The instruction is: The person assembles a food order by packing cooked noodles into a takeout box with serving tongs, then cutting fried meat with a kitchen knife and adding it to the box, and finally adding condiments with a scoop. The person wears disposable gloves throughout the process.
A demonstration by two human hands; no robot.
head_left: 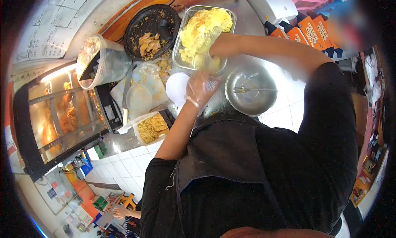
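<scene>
My right hand [209, 52], in a clear plastic glove, reaches over the near part of a rectangular tray [176, 52] heaped with shredded yellow food [206, 23]. Its fingers are blurred and point down toward my other hand. Just below the tray's near edge is my left hand [201, 89], also gloved, its fingertips close to the right hand's. Glare and blur hide whether anything is between them. Beside the left hand stands a white round bowl [175, 89]. To the right, a metal bowl [247, 106] has a fork [251, 89] in it.
A black mortar [132, 36] with fried pieces stands far left of the tray, near a clear plastic tub [111, 65]. A food box [152, 128] holds noodles. Farther left is a lit display case [66, 110]. Orange boxes [309, 32] are at right. Another person's hands [119, 212] show lower left.
</scene>
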